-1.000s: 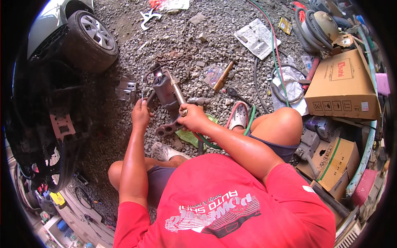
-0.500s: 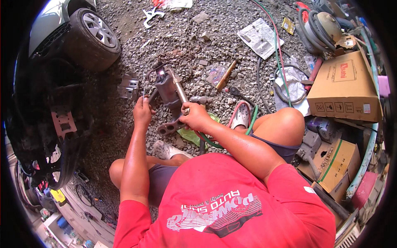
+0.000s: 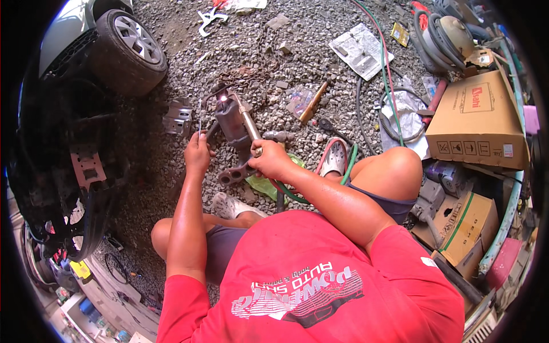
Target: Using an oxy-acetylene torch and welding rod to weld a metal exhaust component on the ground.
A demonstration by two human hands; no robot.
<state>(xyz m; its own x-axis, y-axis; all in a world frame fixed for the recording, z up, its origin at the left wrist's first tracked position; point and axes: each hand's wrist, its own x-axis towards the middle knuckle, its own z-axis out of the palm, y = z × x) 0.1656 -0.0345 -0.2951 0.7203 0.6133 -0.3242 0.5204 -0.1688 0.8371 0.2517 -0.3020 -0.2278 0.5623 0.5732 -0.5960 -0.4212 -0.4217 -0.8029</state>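
Note:
A rusty exhaust manifold with a canister-like body (image 3: 231,124) stands on the gravel in front of me, its flange with round ports toward me. My right hand (image 3: 270,159) is closed round the handle of a gas welding torch (image 3: 249,121), whose bent tip reaches the top of the exhaust part. A bright white-pink glow (image 3: 223,98) burns there. In my left hand (image 3: 198,152) a thin metal rod (image 3: 200,117) is pinched, pointing up beside the part. Red and green hoses (image 3: 296,199) run from beneath my right hand past my shoe.
A car wheel (image 3: 132,48) and dark underbody stand at left. A bent metal plate (image 3: 178,118) lies near the exhaust part. To the right are a hammer-like wooden handle (image 3: 314,103), a ratchet (image 3: 327,127), newspaper (image 3: 360,51) and cardboard boxes (image 3: 476,123).
The glow sits slightly higher on the exhaust part, and the torch has shifted very little. Both hands keep their hold.

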